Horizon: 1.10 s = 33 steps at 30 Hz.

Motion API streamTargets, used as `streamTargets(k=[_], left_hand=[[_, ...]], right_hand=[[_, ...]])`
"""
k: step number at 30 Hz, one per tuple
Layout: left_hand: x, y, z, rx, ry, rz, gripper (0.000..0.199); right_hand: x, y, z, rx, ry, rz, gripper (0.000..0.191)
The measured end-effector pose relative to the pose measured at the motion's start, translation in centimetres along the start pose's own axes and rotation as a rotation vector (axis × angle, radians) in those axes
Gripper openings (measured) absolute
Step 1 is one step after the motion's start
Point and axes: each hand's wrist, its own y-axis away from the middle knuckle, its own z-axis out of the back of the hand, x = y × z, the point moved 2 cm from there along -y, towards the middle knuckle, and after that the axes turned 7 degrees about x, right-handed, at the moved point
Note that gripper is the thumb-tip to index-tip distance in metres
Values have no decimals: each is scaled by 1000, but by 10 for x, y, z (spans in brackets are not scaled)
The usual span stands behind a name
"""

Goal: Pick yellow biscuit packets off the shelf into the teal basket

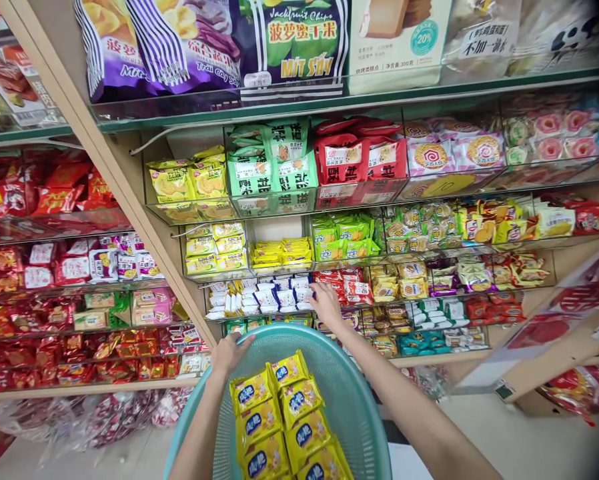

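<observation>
A teal plastic basket (367,407) is below me, with two rows of yellow snack packets (259,423) printed with blue labels inside it. My left hand (228,355) is closed on the basket's far left rim. My right hand (327,307) reaches over the rim to a low shelf, at the right end of a row of white and blue packets (274,295). Its thumb and fingers look apart beside those packets; I see nothing held in them. Red and white packets (347,285) lie just right of that hand.
Glass-fronted shelves (279,212) with dividers hold several kinds of wrapped snacks. Large chip bags (294,47) stand on the glass shelf above. A wooden upright (124,190) separates off the left shelves. Clear bags of goods (114,417) lie on the floor at left.
</observation>
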Motion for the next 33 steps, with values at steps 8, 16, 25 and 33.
streamTargets(k=[8,16,25,33], left_hand=[[30,-16,-1,-1,45,4,68],[50,-30,10,-7,68,23,63],[61,-46,17,13,74,44,67],[57,-55,18,6,100,25,70]], right_hand=[[72,-31,-14,87,172,386,31],[98,-47,-38,133,318,416,24],[98,-48,-45,114,400,382,24],[100,-47,-52,80,430,402,21]])
